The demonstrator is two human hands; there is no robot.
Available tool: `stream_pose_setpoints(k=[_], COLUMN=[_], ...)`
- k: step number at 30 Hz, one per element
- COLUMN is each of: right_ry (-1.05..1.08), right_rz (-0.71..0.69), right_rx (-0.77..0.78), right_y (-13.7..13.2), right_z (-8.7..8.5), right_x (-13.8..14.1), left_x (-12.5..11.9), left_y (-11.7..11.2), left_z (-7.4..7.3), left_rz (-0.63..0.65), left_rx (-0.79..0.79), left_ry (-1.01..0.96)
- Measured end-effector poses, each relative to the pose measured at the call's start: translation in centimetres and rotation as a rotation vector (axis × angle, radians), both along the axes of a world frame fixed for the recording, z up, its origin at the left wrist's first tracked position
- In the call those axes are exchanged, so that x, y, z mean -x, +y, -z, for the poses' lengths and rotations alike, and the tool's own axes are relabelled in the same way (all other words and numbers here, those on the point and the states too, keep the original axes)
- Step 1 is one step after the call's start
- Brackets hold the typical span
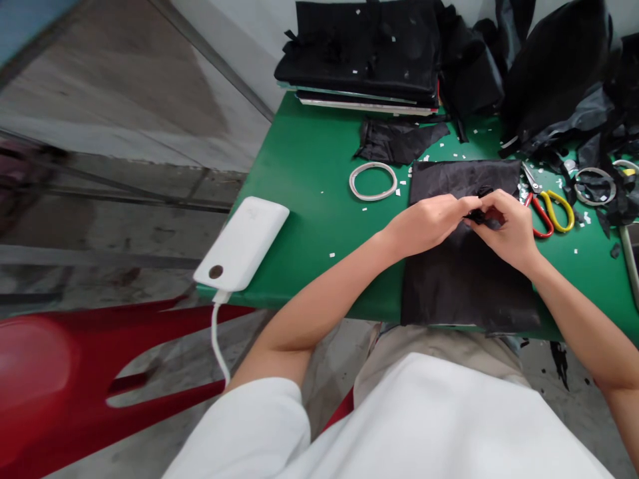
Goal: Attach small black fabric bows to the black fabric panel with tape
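A flat black fabric piece (464,279) lies on the green table (309,173) in front of me. My left hand (429,223) and my right hand (506,229) meet over its upper part. Both pinch a small black part (480,214) between their fingertips; I cannot make out what it is. Fingers of both hands are closed around it.
A white power bank (242,243) with a cable sits at the table's left edge. A white ring (373,181), red-and-yellow scissors (549,209), a metal ring (594,186), black scraps and a stack of black fabric (364,50) lie behind. A red chair (74,372) stands at left.
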State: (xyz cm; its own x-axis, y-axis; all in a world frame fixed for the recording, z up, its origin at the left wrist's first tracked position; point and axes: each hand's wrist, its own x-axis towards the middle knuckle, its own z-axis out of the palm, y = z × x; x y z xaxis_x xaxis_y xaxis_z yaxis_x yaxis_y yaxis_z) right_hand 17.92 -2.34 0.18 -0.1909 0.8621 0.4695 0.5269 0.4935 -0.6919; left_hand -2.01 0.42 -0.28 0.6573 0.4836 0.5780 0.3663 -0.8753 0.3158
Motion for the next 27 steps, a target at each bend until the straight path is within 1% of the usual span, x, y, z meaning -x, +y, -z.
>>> stream_pose_setpoints(k=[3, 6, 8, 12, 16, 20, 22, 24, 27], right_ry=[-0.004, 0.008, -0.01, -0.066, -0.119, -0.16, -0.166, -0.194, -0.252], right_rz=[0.016, 0.008, 0.001, -0.027, -0.062, -0.107, -0.113, -0.092, -0.041], right_rx=[-0.018, -0.113, -0.181, -0.295, -0.354, -0.43, -0.425, -0.402, -0.413], right_y=[-0.1, -0.1, -0.1, 0.0, 0.0, 0.0, 0.0, 0.0, -0.1], right_z=[-0.2, -0.5, -0.6, -0.5, -0.4, -0.3, -0.2, -0.1, -0.1], right_x=[0.1, 0.0, -0.1, -0.7, -1.0, -1.0, -1.1, -1.1, -1.2], left_x=[-0.1, -0.2, -0.3, -0.4, -0.5, -0.7, -0.8, -0.8, -0.7], left_y=[-0.2, -0.5, -0.6, -0.5, -0.1, 0.0, -0.1, -0.1, 0.0], left_z=[-0.2, -0.6, -1.1, -1.9, -2.0, -1.9, -2.0, -2.1, -2.2], left_rz=[-0.005, 0.004, 0.0, -0.061, -0.068, -0.04, -0.047, -0.048, -0.037], left_rx=[0.083, 0.215, 0.302, 0.458, 0.549, 0.69, 0.777, 0.858, 0.951], left_ry=[-0.044, -0.132, -0.211, -0.4, -0.523, -0.568, -0.57, -0.568, -0.545])
